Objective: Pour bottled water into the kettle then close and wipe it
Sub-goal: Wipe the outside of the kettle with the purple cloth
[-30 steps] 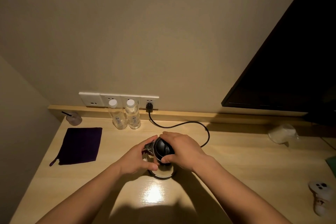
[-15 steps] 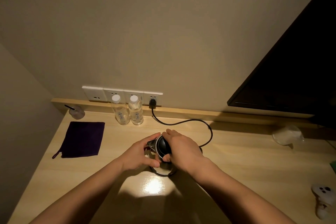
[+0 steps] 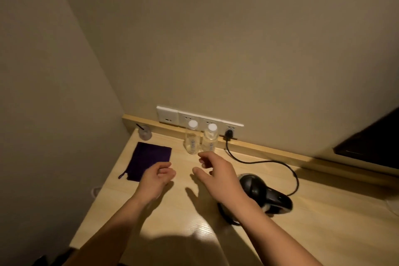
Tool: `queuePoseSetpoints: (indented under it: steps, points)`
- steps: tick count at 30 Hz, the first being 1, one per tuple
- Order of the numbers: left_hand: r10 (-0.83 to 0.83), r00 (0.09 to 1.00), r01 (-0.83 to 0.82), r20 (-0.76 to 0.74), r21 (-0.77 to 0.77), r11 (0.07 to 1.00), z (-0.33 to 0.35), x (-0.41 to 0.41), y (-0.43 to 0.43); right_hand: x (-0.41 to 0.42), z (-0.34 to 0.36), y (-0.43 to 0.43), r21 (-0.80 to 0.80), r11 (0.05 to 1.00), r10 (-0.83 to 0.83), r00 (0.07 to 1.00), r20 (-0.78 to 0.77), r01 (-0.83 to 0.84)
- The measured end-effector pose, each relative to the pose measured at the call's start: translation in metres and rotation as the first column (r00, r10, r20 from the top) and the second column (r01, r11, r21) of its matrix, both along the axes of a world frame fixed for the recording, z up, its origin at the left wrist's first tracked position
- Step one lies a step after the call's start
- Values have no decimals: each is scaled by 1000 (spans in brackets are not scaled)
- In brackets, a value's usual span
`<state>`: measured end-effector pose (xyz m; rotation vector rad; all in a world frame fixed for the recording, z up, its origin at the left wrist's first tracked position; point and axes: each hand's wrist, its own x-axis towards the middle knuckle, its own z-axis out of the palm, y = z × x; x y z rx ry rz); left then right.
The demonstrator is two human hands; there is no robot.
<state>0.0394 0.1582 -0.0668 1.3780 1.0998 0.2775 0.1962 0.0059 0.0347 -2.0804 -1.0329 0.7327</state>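
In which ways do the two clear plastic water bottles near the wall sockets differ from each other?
The left clear plastic bottle stands nearer the purple cloth; the right clear plastic bottle stands nearer the black plug. The open right hand reaches closer to the right bottle than to the left one. Both are upright, white-capped and untouched.

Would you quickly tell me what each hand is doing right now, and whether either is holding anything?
Left hand: loosely curled, holding nothing.
Right hand: open, empty, reaching toward the water bottles.
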Motion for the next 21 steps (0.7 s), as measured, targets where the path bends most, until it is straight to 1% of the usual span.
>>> queuePoseSetpoints:
  steps: [2, 4, 5, 7, 9, 10, 13, 16, 18, 21]
  points:
    - [181, 982, -183, -61, -21, 983, -8, -25, 31, -15, -19, 40, -13, 997, -77, 981, -176, 76]
    - [293, 946, -294, -141, 17, 956, -19, -43, 60, -25, -45, 77, -85, 981, -194, 925, -326, 176]
    - [313, 931, -308, -186, 55, 950, -24, -49, 73, -30, -60, 92, -133, 966, -257, 884, -391, 222]
    - [288, 912, -255, -293, 146, 956, -34, -54, 95, -38, -86, 117, -223, 930, -364, 813, -455, 291]
    - [216, 887, -123, -408, 243, 962, -44, -50, 113, -41, -112, 139, -290, 888, -454, 779, -433, 356]
    - [174, 867, -50, -467, 268, 962, -49, -46, 122, -41, -125, 149, -321, 869, -486, 774, -406, 378]
    - [54, 779, 123, -625, 237, 964, -64, -34, 141, -41, -156, 174, -411, 820, -539, 779, -320, 399]
    - [35, 740, 185, -672, 254, 949, -73, -24, 147, -42, -178, 189, -481, 764, -587, 773, -240, 430]
    - [27, 732, 206, -681, 258, 944, -80, -19, 149, -43, -189, 197, -516, 734, -611, 761, -218, 442]
    - [21, 772, 99, -635, 153, 983, -87, -12, 157, -43, -196, 207, -545, 715, -626, 747, -223, 437]
